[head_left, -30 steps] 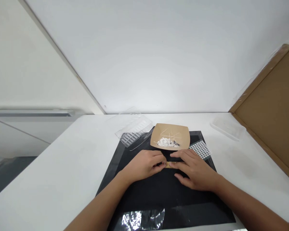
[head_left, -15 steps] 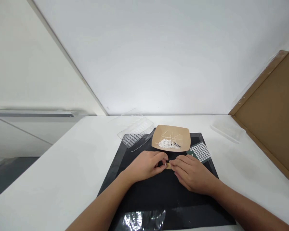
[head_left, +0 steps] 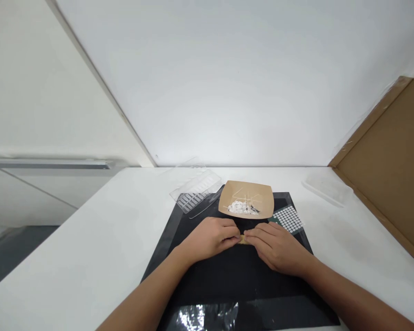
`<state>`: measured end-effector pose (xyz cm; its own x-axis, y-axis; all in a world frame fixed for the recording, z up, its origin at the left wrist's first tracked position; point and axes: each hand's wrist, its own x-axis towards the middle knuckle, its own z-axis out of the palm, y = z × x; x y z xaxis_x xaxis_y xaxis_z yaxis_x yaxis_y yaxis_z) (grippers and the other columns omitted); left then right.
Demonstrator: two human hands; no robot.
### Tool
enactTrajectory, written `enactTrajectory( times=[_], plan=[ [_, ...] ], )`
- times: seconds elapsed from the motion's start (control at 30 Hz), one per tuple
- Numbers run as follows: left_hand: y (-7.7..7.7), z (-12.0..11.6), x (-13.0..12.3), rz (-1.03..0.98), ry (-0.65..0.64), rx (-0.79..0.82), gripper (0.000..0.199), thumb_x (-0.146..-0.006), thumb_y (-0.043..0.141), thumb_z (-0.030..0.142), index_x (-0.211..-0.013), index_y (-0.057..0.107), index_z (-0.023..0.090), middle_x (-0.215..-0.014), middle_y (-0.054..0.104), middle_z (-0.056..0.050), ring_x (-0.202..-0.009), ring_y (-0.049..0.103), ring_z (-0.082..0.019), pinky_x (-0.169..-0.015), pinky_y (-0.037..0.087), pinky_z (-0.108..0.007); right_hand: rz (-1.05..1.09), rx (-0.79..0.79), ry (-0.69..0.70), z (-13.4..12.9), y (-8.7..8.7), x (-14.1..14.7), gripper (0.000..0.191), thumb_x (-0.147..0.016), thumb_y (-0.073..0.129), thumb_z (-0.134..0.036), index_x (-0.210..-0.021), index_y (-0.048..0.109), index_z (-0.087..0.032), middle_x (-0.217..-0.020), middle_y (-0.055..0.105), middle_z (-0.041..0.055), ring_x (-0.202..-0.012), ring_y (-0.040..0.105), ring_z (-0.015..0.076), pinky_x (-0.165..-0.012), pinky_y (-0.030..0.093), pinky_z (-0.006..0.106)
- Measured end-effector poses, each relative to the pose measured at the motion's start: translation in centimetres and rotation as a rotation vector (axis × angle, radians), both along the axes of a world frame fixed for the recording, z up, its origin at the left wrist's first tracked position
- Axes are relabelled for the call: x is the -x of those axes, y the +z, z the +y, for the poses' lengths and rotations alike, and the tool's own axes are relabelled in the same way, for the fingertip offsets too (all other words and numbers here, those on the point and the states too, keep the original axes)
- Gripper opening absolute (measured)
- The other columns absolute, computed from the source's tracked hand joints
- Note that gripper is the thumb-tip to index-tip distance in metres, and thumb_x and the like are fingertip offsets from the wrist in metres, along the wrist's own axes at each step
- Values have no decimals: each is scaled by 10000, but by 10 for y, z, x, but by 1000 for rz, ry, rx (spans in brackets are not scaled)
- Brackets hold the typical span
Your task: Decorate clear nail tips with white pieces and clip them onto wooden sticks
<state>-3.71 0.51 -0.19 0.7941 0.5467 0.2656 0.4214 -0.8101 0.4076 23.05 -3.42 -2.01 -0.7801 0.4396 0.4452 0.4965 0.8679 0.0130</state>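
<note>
A small yellowish-tan strip (head_left: 243,239) lies at the middle of the black mat (head_left: 224,280), between my two hands; its kind cannot be made out. My left hand (head_left: 212,237) has curled fingers closed at the strip's left end. From the other side my right hand (head_left: 275,247) presses its bunched fingertips on the right end. Most of the strip is hidden under the fingers. Just beyond them stands a brown paper tray (head_left: 230,195) holding white scraps and thin pale slivers. A green card with rows of white dots (head_left: 289,219) lies past my right hand.
Clear plastic trays (head_left: 198,188) with slots stand at the back left, overlapping the mat. Beside them lies a thin, dark curved tool, perhaps tweezers (head_left: 205,209). A translucent lid or tray (head_left: 327,189) is at the back right, near a cardboard wall (head_left: 389,161).
The fingers of my left hand have curled in more tightly at the strip. My right hand has hardly moved. Slightly more of the strip shows between the hands.
</note>
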Motion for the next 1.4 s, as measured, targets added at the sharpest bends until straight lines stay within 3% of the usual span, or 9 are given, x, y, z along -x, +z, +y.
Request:
enactTrajectory(
  times=[0.27,0.47,0.67,1.1,1.3,1.4],
  plan=[
    [2,-3,-3,-95,9,57,239,-1062,579,280,-898,730,192,-961,727,-31,-812,700,-118,-732,502,-222,31,-7,19,0,5,0,326,-1038,485,-103,-1300,677,-133,-1269,760,94,-1006,673,222,-783,470,368],
    [3,-4,-5,-49,32,-7,271,-1063,563,267,-865,728,185,-815,658,-11,-703,634,-112,-638,439,-234,53,-12,17,0,4,-1,327,-1032,497,-99,-1299,683,-136,-1274,765,92,-1000,679,216,-772,468,364],
    [4,-5,-5,-48,19,-17,277,-1068,544,256,-859,712,188,-794,651,-10,-696,627,-113,-644,432,-233,45,6,20,0,5,-2,320,-1027,501,-98,-1284,687,-138,-1289,761,88,-1021,686,216,-781,473,364],
    [4,-4,-5,30,98,157,163,-1041,579,269,-894,607,204,-852,655,7,-661,602,-112,-633,436,-224,101,9,43,2,3,-2,304,-1026,505,-90,-1263,689,-137,-1247,775,105,-994,709,211,-819,507,372],
    [4,-5,-5,13,119,168,131,-1025,606,260,-904,603,210,-807,659,15,-647,606,-121,-646,436,-233,85,57,8,2,5,-2,457,-1029,475,-71,-1470,563,-150,-1085,793,87,-948,708,215,-804,518,384],
    [2,-5,-5,15,129,209,120,-1020,602,258,-910,579,215,-841,683,14,-633,609,-114,-636,433,-232,101,59,26,3,3,-3,428,-1028,483,-73,-1432,589,-168,-1174,789,92,-1014,713,219,-817,518,377]
  ],
)
